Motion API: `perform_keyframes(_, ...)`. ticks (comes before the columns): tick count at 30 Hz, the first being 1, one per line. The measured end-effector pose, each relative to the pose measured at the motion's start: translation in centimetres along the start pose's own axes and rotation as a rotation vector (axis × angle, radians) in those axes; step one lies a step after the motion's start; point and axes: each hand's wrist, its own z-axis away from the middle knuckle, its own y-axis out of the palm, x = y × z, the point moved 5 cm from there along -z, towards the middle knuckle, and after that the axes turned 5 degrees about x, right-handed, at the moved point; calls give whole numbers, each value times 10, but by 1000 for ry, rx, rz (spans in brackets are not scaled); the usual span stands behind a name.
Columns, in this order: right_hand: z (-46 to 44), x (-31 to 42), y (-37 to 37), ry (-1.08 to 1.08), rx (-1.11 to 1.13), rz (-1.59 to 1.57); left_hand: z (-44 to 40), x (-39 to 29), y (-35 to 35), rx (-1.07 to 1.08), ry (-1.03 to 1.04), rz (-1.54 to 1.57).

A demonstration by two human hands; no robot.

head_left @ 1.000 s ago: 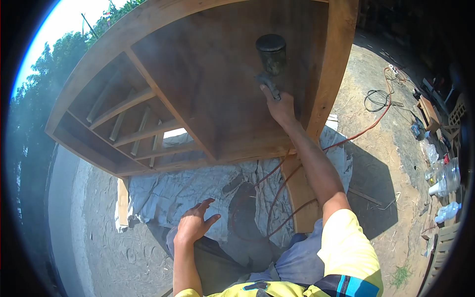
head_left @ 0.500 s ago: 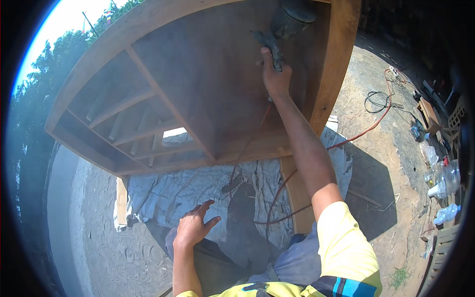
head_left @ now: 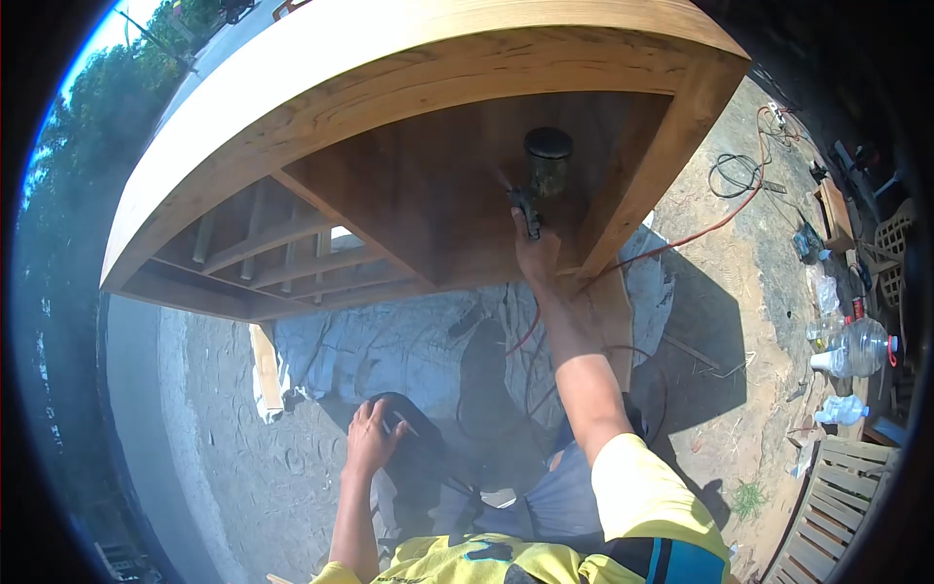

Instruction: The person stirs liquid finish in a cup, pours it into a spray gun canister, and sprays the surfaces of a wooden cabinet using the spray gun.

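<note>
Gripping a spray gun [head_left: 526, 211] in the right hand [head_left: 537, 257], we hold it inside the shaded hollow of a curved wooden furniture frame [head_left: 467, 66], fingers closed around it and a pale wisp at the nozzle. Its dark, round-lidded cup [head_left: 548, 161] stands nearly upright, where half a second ago it tipped to the side, and the gun sits lower in our view. The frame's top board [head_left: 321, 58], out of sight before, now shows, smooth and almost white with glare above an arched, streaky-grained rail. Behind the gun spreads a flat brown panel [head_left: 409, 175]; left of it, past a slanting divider [head_left: 350, 226], narrow wooden slats [head_left: 263, 246] cross in a grid. Our left hand [head_left: 372, 438], fingers loosely parted, hovers near the left knee [head_left: 413, 417]. Below lies a wrinkled whitish sheet [head_left: 389, 346] on sandy ground [head_left: 243, 419]. A thin red hose [head_left: 681, 242] trails off to the right; farther out sit a rounded clear plastic jug [head_left: 864, 347] and a slatted wooden rack [head_left: 829, 506].
</note>
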Motion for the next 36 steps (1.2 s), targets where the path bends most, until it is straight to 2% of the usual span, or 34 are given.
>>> perform_keyframes(2, 16, 18, -14, 84, 15, 168, 48, 14, -2, 67, -3, -66)
perform_keyframes(4, 42, 49, -36, 103, 38, 110, 83, 11, -41, 124, -14, -128)
perform_keyframes(6, 69, 79, -51, 99, 86, 55, 122, 3, -78, 417, -9, 13)
perform_keyframes(8, 97, 91, -65, 166, 24, -68, 143, -14, -152, 319, -119, 5)
perform_keyframes(9, 112, 102, -77, 130, 5, -45, 145, -21, -193, 71, -57, 28)
perform_keyframes(11, 145, 109, -96, 305, 42, 23, 146, -26, -281, -436, 102, 38)
perform_keyframes(12, 154, 127, -101, 413, 59, 64, 137, -15, -317, -605, 140, 36)
perform_keyframes(14, 175, 176, -120, 546, 69, 141, 109, 10, -377, -841, 148, -19)
perform_keyframes(15, 186, 183, -120, 519, 30, 118, 91, 31, -395, -877, 114, 169)
perform_keyframes(17, 200, 197, -120, 486, -10, 118, 50, 78, -413, -1099, 85, 182)
perform_keyframes(19, 212, 232, -120, 234, -146, 102, 19, 68, -440, -1008, 228, -97)
perform_keyframes(20, 221, 222, -118, 239, -200, 103, -1, 75, -444, -982, 245, -81)
perform_keyframes(22, 236, 229, -117, 290, -256, 160, -56, 79, -440, -745, 483, -207)
perform_keyframes(24, 252, 254, -105, 306, -391, 191, -103, 86, -438, -725, 580, -207)
perform_keyframes(26, 256, 276, -103, 293, -528, 212, -136, 91, -434, -737, 592, -182)
perform_keyframes(29, 268, 291, -86, 382, -555, 232, -149, 81, -435, -776, 628, -124)
perform_keyframes(32, 270, 339, -63, 345, -717, 162, -157, 87, -427, -842, 577, -72)
perform_keyframes(34, 269, 369, -52, 568, -734, 30, -152, 81, -429, -836, 542, -14)
perform_keyframes(35, 271, 362, -51, 464, -772, 51, -150, 76, -432, -829, 575, 6)
perform_keyframes(36, 269, 365, -52, 454, -794, 57, -145, 70, -434, -838, 651, 4)
